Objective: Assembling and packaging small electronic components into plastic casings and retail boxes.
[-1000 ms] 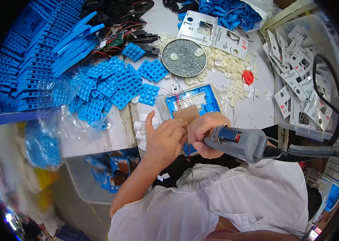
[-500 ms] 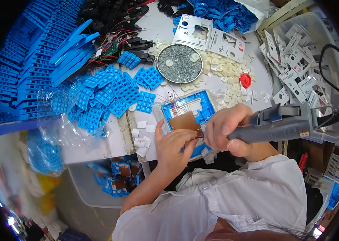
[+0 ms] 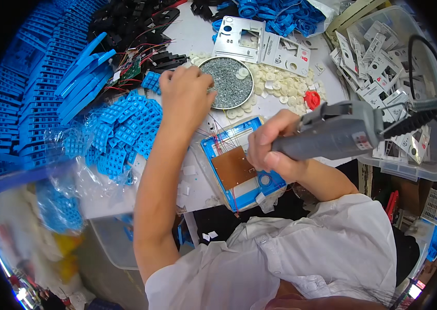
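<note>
Over the white worktop (image 3: pixel 198 30), at the left rim of a round dish (image 3: pixel 253 83) of small metal screws (image 3: pixel 230 89): left hand (image 3: pixel 187 95), fingers bent, palm down. Cannot tell if pinching anything; fingertips partly hidden. Well apart from it, lower right: right hand (image 3: pixel 261 148), wrapped firmly around a grey electric screwdriver (image 3: pixel 327 135). Bit end out of sight behind the fingers; contact with the work below, cannot tell. From the driver's rear toward the right, a coiled spring sleeve (image 3: pixel 433 102).

Directly below and left of the right hand, near the front edge of the worktop: open blue housing (image 3: pixel 279 181), lying tilted in plan, with a brown circuit board (image 3: pixel 234 168) across its middle and thin red wires (image 3: pixel 222 143) at its upper left.

Beside the dish, to the right: loose cream discs (image 3: pixel 280 87) and a red piece (image 3: pixel 311 99). Behind: silver panel (image 3: pixel 228 45) with cut-outs. Left of the left forearm: heaped blue keypads (image 3: pixel 130 121). Far right: clear bin (image 3: pixel 407 171) of similar panels.
</note>
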Available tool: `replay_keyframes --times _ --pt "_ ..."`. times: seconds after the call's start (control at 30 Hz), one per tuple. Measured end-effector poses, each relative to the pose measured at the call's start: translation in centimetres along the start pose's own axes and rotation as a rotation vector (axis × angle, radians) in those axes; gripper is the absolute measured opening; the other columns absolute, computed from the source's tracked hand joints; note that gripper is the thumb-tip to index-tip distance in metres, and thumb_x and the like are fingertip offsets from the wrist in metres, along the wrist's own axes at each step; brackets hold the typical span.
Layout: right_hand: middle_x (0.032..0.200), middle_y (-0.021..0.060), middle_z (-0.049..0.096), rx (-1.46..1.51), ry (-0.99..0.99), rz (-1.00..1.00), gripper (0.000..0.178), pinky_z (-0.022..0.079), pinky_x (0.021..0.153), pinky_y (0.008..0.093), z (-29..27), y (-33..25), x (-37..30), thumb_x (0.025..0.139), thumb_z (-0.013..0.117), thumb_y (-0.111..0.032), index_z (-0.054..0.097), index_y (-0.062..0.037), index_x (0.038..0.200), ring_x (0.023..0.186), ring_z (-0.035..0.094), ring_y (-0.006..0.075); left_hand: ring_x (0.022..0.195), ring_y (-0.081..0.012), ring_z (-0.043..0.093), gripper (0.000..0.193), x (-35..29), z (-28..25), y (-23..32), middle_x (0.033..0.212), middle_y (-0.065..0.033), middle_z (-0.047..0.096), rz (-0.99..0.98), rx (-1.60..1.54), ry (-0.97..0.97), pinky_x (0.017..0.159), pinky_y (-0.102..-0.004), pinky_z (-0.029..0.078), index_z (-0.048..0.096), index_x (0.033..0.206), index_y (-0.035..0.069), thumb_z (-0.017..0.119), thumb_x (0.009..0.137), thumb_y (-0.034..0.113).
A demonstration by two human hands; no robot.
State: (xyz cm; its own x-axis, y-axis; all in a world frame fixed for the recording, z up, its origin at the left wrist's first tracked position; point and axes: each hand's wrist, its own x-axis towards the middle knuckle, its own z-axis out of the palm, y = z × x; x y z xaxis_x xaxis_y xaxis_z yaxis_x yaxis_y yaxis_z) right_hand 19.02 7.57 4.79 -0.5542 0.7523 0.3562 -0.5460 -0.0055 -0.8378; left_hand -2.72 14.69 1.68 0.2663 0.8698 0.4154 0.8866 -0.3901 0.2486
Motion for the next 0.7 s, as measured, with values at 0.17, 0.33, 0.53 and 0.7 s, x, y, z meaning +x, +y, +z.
replay_keyframes --times 0.17,0.33,0.53,0.7 --pt "0.080 0.0038 0.058 -0.047 0.044 0.025 0.027 0.049 0.066 0.0281 -0.8 0.4 -0.5 0.089 0.065 -0.002 0.049 -0.0035 0.111 0.070 0.057 0.0103 0.101 -0.0244 0.061 0.011 2.3 3.2 0.6 0.093 -0.0052 0.068 0.042 0.075 -0.122 0.099 -0.0535 0.037 0.077 0.088 0.013 0.075 0.082 0.023" --pt "0.069 0.0037 0.052 -0.275 -0.043 0.033 0.026 0.045 0.053 0.0309 -1.0 0.9 -0.2 0.095 0.066 -0.010 0.044 -0.0062 0.109 0.059 0.050 0.0135 0.093 -0.0260 0.063 0.018 3.0 4.6 0.3 0.088 -0.0056 0.069 0.003 0.097 0.017 0.093 -0.0517 0.037 0.074 0.075 0.012 0.071 0.086 0.026" --pt "0.069 0.0043 0.052 -0.359 -0.097 0.088 0.020 0.045 0.054 0.0314 -0.7 0.8 0.2 0.091 0.063 0.000 0.046 -0.0063 0.100 0.059 0.052 0.0147 0.087 -0.0253 0.065 0.021 3.5 2.6 0.9 0.082 -0.0065 0.071 -0.089 0.005 -0.155 0.088 -0.0488 0.037 0.073 0.077 0.010 0.070 0.087 0.028" --pt "0.068 0.0052 0.053 -0.404 -0.143 0.044 0.021 0.045 0.055 0.0310 -0.6 1.8 0.1 0.088 0.064 0.004 0.046 -0.0067 0.093 0.059 0.053 0.0157 0.089 -0.0239 0.063 0.016 -1.1 -3.4 3.0 0.084 -0.0031 0.068 -0.121 -0.198 0.022 0.089 -0.0457 0.034 0.067 0.079 0.011 0.072 0.088 0.024"
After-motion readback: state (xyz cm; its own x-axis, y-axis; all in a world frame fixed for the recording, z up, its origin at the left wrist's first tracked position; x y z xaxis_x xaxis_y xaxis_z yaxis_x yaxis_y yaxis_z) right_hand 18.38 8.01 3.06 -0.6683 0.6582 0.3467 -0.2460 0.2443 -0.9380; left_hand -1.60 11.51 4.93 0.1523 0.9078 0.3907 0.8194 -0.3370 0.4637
